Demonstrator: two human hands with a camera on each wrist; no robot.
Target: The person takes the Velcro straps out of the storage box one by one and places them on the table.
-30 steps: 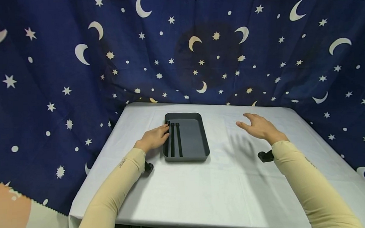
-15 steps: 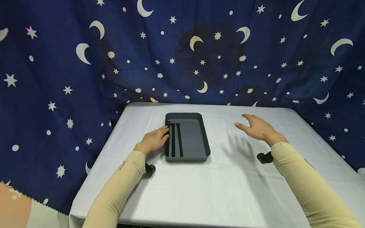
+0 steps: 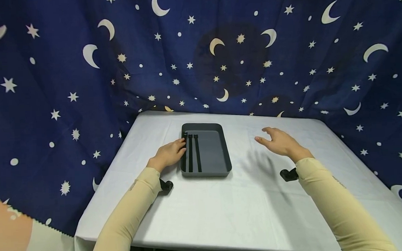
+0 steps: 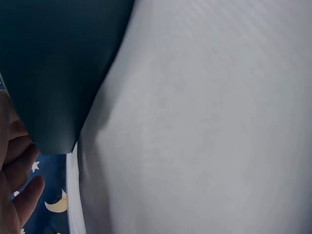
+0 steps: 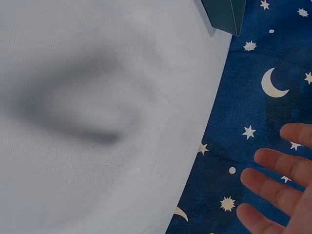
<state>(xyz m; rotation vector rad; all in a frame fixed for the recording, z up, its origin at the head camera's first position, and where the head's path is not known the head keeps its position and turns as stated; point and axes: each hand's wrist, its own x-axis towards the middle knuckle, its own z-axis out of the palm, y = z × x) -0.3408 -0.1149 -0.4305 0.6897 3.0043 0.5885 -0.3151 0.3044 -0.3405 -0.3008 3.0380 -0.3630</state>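
Note:
A grey rectangular tray (image 3: 210, 151) lies on the white-covered table. In its left part lie three narrow black straps (image 3: 190, 155), side by side lengthwise, each with a wider head at the far end. My left hand (image 3: 168, 153) is at the tray's left rim, its fingertips by the leftmost strap (image 3: 185, 135); whether they touch it cannot be made out. The left wrist view shows those fingers (image 4: 19, 165) loosely bent beside the tray's outer wall (image 4: 58, 87). Right of the tray, my right hand (image 3: 281, 142) hovers above the cloth with fingers spread, holding nothing.
White cloth (image 3: 230, 213) covers the table, its front edge nearest me. A dark blue curtain (image 3: 239, 76) with moons and stars hangs behind and at both sides. Black wrist mounts (image 3: 166, 185) stick out below the sleeves. The right hand's shadow falls on the cloth.
My right hand has drifted slightly left, toward the tray. My left fingertips have shifted a little back from over the leftmost strap. Tray and straps look unmoved.

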